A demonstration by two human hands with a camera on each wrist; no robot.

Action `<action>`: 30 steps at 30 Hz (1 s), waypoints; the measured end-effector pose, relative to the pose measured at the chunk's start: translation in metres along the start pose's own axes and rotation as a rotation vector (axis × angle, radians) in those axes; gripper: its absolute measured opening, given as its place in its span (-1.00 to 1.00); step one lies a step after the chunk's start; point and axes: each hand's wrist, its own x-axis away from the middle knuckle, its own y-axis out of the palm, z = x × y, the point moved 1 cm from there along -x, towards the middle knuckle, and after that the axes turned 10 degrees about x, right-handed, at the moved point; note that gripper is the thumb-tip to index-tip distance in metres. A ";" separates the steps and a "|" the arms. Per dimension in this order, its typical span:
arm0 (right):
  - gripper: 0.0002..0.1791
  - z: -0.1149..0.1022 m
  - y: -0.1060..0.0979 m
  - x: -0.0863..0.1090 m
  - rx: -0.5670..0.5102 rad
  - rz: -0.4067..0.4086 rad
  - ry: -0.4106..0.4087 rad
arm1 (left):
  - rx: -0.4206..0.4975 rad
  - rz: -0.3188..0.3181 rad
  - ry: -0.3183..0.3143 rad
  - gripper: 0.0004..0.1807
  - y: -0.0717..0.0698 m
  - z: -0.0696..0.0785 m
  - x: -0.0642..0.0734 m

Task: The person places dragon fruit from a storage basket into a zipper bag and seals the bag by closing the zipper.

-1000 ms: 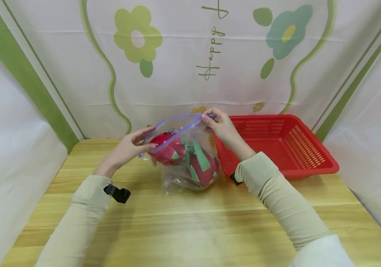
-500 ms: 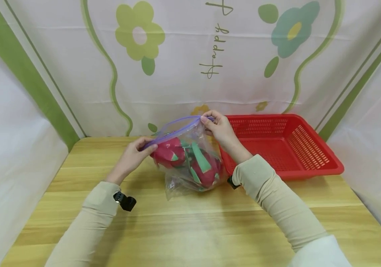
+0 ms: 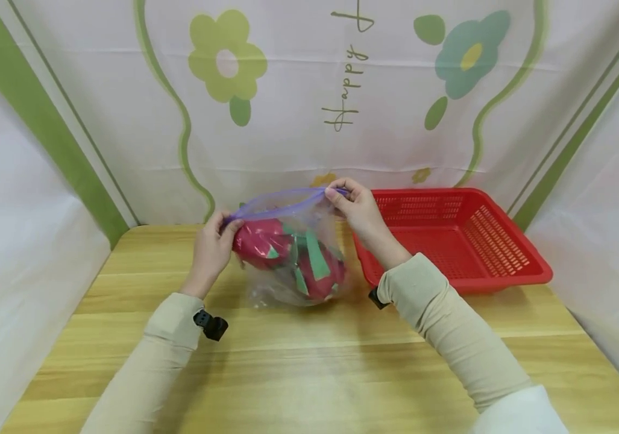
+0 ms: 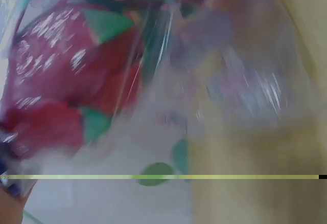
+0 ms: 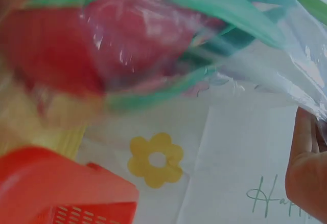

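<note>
Spanning the table [image 3: 309,374] from the near side, two sleeves [image 3: 141,361] lead us to the bag [image 3: 263,289], mid-table towards the back, see-through and by the look of it thin, floppy and slick; whether its base bears on the table, I cannot tell. Inside, two fruits [image 3: 263,241], one upper left, one lower right, should make it bottom-heavy and apt to swing, though real or toy is hard to say! Left hand [image 3: 211,250] clamped on the left end of the purple zip [image 3: 279,213], right hand [image 3: 361,211] pinching the other end, and that's the place to hold, likely stiffest. The zip stands parted between them. Part of each hand hides behind it, and the left wrist view is badly smeared. Over to the right, the basket [image 3: 493,281] is partly covered by the right arm; furthest back, the cloth's [image 3: 298,90] lettering runs off the top
</note>
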 end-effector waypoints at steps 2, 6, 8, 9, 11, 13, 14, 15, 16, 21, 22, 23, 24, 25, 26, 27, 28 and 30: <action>-0.94 -0.003 -0.001 0.001 -0.003 0.014 -0.026 | -0.012 0.064 0.087 -0.77 -0.002 0.009 -0.003; -0.95 -0.006 -0.005 0.002 -0.019 0.035 -0.071 | -0.050 0.123 0.214 -0.79 -0.005 0.024 -0.009; -0.95 -0.005 -0.006 0.001 -0.038 0.047 -0.084 | -0.061 0.122 0.224 -0.78 -0.006 0.027 -0.012; -0.95 -0.005 -0.007 0.001 -0.041 0.051 -0.086 | -0.062 0.121 0.215 -0.77 -0.007 0.028 -0.012; -0.94 -0.004 -0.008 0.001 -0.045 0.064 -0.070 | -0.048 0.104 0.168 -0.76 -0.008 0.028 -0.014; -0.94 0.000 -0.010 0.000 -0.050 0.072 -0.034 | 0.005 0.073 0.093 -0.74 -0.010 0.027 -0.016; -0.94 0.002 -0.012 0.000 -0.043 0.079 -0.008 | 0.025 0.059 0.059 -0.73 -0.011 0.027 -0.017; -0.94 0.004 -0.015 0.000 -0.034 0.085 0.018 | 0.038 0.048 0.031 -0.72 -0.013 0.027 -0.018; -0.95 0.007 -0.017 0.000 -0.026 0.092 0.043 | 0.051 0.032 0.003 -0.71 -0.014 0.026 -0.019; -0.89 0.016 -0.032 -0.003 0.024 0.119 0.096 | 0.089 -0.053 -0.059 -0.73 -0.021 0.032 -0.025; -0.91 0.018 -0.034 -0.003 0.025 0.126 0.093 | 0.105 -0.067 -0.068 -0.73 -0.024 0.033 -0.026; -0.84 0.019 -0.036 -0.004 0.028 0.131 0.093 | 0.113 -0.087 -0.080 -0.72 -0.027 0.035 -0.028; -0.78 0.020 -0.038 -0.004 0.035 0.136 0.097 | 0.117 -0.106 -0.094 -0.71 -0.031 0.036 -0.029; -0.74 0.021 -0.039 -0.005 0.035 0.142 0.099 | 0.120 -0.125 -0.107 -0.70 -0.035 0.037 -0.030; -0.76 0.022 -0.040 -0.005 0.032 0.149 0.099 | 0.122 -0.139 -0.120 -0.68 -0.038 0.038 -0.030; -0.80 0.022 -0.040 -0.005 0.026 0.156 0.096 | 0.129 -0.151 -0.133 -0.66 -0.041 0.037 -0.030; -0.85 0.023 -0.041 -0.006 0.015 0.160 0.091 | 0.142 -0.168 -0.148 -0.64 -0.044 0.037 -0.030; -0.91 0.025 -0.041 -0.007 -0.012 0.156 0.080 | 0.133 -0.208 -0.175 -0.61 -0.047 0.035 -0.029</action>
